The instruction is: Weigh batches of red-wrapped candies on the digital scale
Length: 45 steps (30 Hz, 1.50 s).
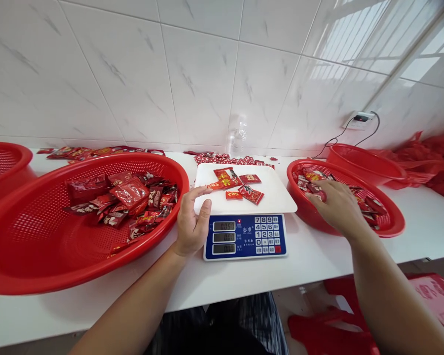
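My left hand (pixel 193 219) is beside the left edge of the digital scale's white pan (pixel 276 197). Its fingers are stretched out and the thumb stands apart, with the fingertips close to a small red packet (pixel 216 186) on the pan. A larger red and yellow packet (pixel 227 178) and several smaller red packets lie there too. The scale's blue panel (pixel 246 236) appears to read 0.057 on its top display. My right hand (pixel 336 204) reaches into the right red basket (pixel 394 224), thumb and forefinger apart over the snack packets (pixel 375 207); its other fingers are partly hidden.
A large red basket (pixel 33 276) of packets (pixel 129 192) stands left, with another basket (pixel 7 165) beyond it. Loose packets (pixel 222 159) and a clear bottle (pixel 239 138) lie along the wall. A cable runs from the wall socket (pixel 358 121). Red stools (pixel 329 330) stand below the table.
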Available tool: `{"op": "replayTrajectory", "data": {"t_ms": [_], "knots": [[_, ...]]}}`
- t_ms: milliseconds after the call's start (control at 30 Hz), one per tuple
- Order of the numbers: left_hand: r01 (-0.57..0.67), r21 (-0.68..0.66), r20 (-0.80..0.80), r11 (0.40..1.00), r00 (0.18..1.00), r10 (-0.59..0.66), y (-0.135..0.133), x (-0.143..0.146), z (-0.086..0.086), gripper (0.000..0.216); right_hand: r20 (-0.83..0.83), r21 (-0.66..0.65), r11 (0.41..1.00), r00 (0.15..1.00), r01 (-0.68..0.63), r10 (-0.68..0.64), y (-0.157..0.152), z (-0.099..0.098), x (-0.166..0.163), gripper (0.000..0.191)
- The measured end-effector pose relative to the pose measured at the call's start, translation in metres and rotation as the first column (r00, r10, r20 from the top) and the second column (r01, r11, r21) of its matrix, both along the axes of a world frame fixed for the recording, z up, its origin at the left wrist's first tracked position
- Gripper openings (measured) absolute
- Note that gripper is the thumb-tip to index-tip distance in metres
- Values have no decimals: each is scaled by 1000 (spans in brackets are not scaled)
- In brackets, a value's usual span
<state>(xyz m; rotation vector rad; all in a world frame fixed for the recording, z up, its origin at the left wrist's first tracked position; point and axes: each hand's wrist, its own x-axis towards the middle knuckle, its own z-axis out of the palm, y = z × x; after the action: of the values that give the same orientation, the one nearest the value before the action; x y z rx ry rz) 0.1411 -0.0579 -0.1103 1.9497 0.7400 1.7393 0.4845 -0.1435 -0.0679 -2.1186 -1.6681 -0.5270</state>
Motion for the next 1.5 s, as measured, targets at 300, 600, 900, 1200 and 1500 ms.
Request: {"op": "replayTrajectory", "data": {"t_ms": [300,600,900,1200,1500], "knots": [[-11,-17,-13,1000,1000,11,2,0,-1,29,-13,-34,954,955,-298,297,12,2,-47,36],[-15,-18,-16,1000,1000,14,1,-1,0,30,-29,-89,900,904,-427,426,26,-1,-82,37],[-14,-8,-22,1000,1000,13,1,-1,1,30,-42,-143,881,892,-451,450,34,-1,-97,34],[-12,-24,-5,1000,1000,12,1,-1,-1,32,-55,-180,857,875,-482,481,40,-5,-101,34],[-36,-39,-2,999,999,36,4,-2,4,32,-77,-121,912,920,-392,385,28,10,-83,31]]}}
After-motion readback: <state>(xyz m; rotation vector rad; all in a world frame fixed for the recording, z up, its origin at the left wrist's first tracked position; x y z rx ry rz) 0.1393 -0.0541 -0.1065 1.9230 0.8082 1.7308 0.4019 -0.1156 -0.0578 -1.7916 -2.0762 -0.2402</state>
